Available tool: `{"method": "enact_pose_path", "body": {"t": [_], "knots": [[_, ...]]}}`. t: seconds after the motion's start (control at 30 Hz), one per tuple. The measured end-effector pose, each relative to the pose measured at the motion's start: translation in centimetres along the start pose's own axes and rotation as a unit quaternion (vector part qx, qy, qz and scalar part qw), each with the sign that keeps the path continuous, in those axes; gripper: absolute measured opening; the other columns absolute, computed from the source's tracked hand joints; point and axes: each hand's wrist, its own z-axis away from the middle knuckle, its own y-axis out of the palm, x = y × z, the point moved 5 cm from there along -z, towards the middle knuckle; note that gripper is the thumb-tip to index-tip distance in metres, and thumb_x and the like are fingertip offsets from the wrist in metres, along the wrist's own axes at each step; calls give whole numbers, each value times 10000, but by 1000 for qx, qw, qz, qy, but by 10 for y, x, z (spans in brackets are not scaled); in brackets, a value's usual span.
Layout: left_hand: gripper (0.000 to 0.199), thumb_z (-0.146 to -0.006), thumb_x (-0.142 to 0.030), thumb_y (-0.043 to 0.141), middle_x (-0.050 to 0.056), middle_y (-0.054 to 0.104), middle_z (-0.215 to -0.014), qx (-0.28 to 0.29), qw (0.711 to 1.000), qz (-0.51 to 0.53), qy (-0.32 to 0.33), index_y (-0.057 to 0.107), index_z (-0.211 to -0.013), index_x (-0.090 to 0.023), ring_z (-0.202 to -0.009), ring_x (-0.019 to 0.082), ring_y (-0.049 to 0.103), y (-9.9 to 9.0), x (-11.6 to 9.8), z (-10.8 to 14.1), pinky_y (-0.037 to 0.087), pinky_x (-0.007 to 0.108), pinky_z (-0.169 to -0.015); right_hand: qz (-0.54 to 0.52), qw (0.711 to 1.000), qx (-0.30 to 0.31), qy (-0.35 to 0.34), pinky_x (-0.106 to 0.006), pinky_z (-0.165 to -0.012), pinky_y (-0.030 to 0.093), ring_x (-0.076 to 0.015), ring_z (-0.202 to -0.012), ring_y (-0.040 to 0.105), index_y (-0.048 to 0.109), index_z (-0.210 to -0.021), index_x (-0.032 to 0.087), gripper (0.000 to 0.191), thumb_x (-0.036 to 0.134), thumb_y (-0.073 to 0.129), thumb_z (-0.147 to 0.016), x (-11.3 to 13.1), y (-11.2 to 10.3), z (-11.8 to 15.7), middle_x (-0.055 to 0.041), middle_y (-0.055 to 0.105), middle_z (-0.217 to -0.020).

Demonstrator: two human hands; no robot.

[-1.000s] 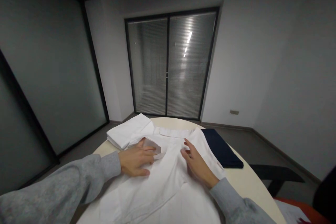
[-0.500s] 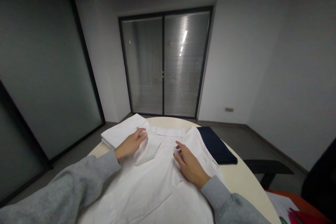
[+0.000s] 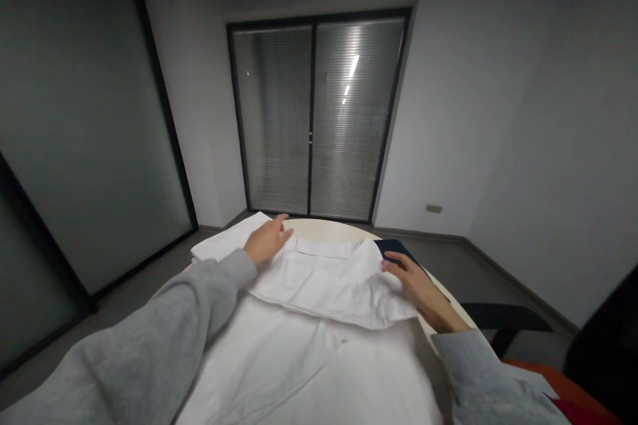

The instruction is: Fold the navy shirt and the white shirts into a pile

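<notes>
A white cloth garment [image 3: 304, 358] lies spread over the table, with its upper part folded down into a wide flap [image 3: 329, 292] below a straight band [image 3: 323, 248]. My left hand [image 3: 269, 239] is at the flap's upper left, between it and a folded white cloth [image 3: 226, 240]; its fingers point forward and are apart. Over on the right, my right hand [image 3: 411, 282] is at the flap's right edge, fingers stretched out and thumb apart, nothing visible between them. Whether either hand touches the cloth is hard to tell.
Behind my right hand, a folded dark navy cloth [image 3: 396, 247] is partly covered. The round cream table [image 3: 323, 229] has a curved edge. To the right are a black armrest [image 3: 506, 317] and an orange surface [image 3: 543, 372]. Glass doors with blinds [image 3: 312, 119] stand beyond.
The garment's right upper part now lies folded across in the flap. My right hand has moved right to its edge, and my left hand has moved forward and slightly right.
</notes>
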Motion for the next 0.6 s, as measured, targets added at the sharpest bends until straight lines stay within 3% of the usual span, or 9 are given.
{"method": "enact_pose_path", "body": {"t": [0.07,0.13,0.27,0.4,0.5,0.6], "knots": [[556,-988,-509,537,158,749,-1177,31,997,-17,-62,601,-1392,-132,-1135,306,683,2,39,-33,509,371,-935,124,992,38,-4,-313,-770,512,-221,-838,698,606,-1368,150,579,349,669,-827,0,0,3,-63,734,-956],[451,-904,-507,646,149,771,-1093,71,994,-16,-80,727,-1127,-124,-1069,308,700,9,63,-57,517,347,-894,214,975,58,-25,-302,-786,489,-203,-803,685,666,-1291,156,518,208,654,-776,1,2,7,-40,727,-895],[278,-774,-434,749,59,774,-864,139,987,3,-79,737,-826,-161,-909,254,713,26,77,-79,524,279,-747,256,962,78,-53,-297,-809,480,-199,-812,690,711,-1231,200,465,147,608,-780,7,6,18,-36,740,-932],[328,-818,-474,729,56,775,-878,155,985,22,-75,739,-902,-158,-844,224,714,32,80,-89,536,280,-704,276,952,88,-100,-331,-844,499,-222,-840,704,694,-1271,215,455,181,539,-845,12,8,36,-62,749,-1020],[348,-905,-458,685,105,771,-1035,128,989,16,-73,714,-1030,-135,-962,243,718,29,87,-91,553,350,-848,298,944,90,-109,-340,-832,508,-241,-887,715,717,-1230,225,456,148,504,-834,3,8,55,-79,743,-1001],[311,-942,-358,659,155,752,-1170,95,993,7,-68,681,-1137,-116,-1129,277,685,28,94,-84,505,359,-979,352,926,87,-100,-324,-751,493,-227,-815,719,723,-1213,241,477,97,478,-829,-13,10,76,-85,732,-973]]}}
